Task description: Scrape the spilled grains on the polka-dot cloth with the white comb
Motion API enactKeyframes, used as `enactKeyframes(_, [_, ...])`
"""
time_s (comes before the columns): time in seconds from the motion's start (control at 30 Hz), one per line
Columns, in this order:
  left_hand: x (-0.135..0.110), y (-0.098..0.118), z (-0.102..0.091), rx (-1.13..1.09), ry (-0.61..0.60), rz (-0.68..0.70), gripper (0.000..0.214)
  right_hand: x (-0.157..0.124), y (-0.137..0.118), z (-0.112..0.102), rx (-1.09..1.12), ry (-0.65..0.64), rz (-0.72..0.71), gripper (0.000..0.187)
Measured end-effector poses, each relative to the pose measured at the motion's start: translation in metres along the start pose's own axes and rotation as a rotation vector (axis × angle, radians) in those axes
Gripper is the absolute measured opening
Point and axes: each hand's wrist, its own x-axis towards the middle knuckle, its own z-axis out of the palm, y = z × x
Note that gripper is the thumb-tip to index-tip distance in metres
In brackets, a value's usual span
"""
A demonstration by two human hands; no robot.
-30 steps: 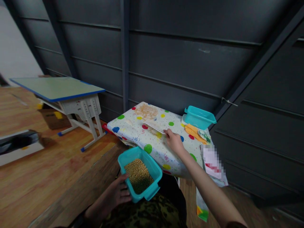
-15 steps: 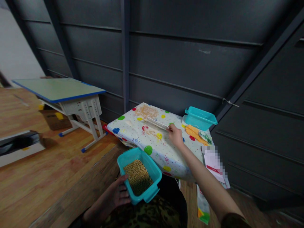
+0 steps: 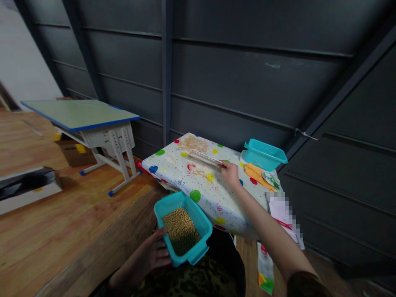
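Observation:
My left hand [image 3: 156,251] grips the near left rim of a teal plastic box [image 3: 202,222], thumb over the edge and fingers beneath. Soybeans [image 3: 181,229] fill its lower part. The box is tilted in front of the table's near edge. Over the tablecloth [image 3: 229,196], my right hand [image 3: 229,172] pinches the right end of a flat white piece [image 3: 206,158] with a row of small dark marks or slots along its edge. Its exact kind is unclear. Behind it lies a thin patch of small tan bits [image 3: 194,144], with a few more scattered in front.
At the table's right stand a second teal box [image 3: 266,154], a folded orange cloth [image 3: 256,173] and a round green-and-white item [image 3: 270,180]. A pale sheet [image 3: 283,214] hangs over the right edge. A desk [image 3: 80,115] and cartons [image 3: 29,187] are on the left; a dark wall rises behind.
The view has shifted slightly, moving the whole scene a little right. Both hands keep their holds; the white piece shows slightly more of its face below the marked edge.

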Motion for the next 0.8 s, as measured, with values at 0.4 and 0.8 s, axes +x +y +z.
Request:
enactKeyframes(0.4, [0.010, -0.002, -0.011, -0.019, -0.006, 0.012, 0.091, 0.029, 0.009, 0.029, 0.112, -0.118, 0.031, 0.022])
enactKeyframes(0.8, [0.006, 0.006, -0.003, -0.001, 0.025, 0.001, 0.079, -0.007, 0.013, -0.029, 0.148, -0.206, 0.010, 0.013])
